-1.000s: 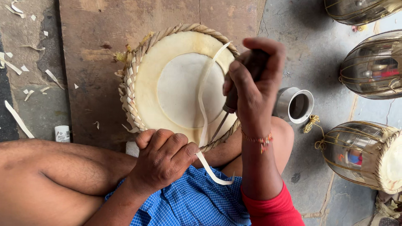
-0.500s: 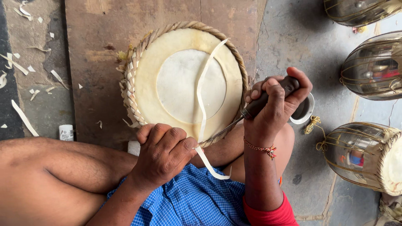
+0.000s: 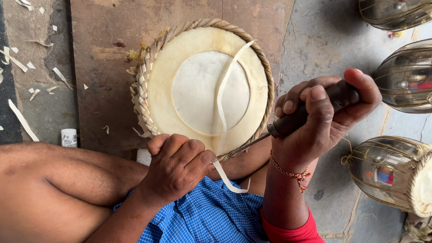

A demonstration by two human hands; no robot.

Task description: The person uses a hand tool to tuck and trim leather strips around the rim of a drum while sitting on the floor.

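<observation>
We cannot see the near edge of the drum head (image 3: 198,90); our left hand (image 3: 177,166) covers it, and the tool's metal tip vanishes under those knuckles, so we cannot tell just where it bites. The metal drum shells (image 3: 391,173) at the right are cut off by the frame, as is our bare knee at the lower left.

The drum head lies on a brown wooden board (image 3: 103,67) on the floor, right in front of our lap. It is a round, cream skin with a paler circle at its middle, ringed by a braided rim of pale lacing that looks frayed on the left side. A long thin strip (image 3: 222,103) of skin curls up across the face and hangs down past our left fist.

Our left hand is closed in a fist, pressed at the near rim. Our right hand (image 3: 319,121) is clamped around the dark handle of the tool (image 3: 306,114), thumb on top. Pale scraps (image 3: 20,119) litter the floor at the left.
</observation>
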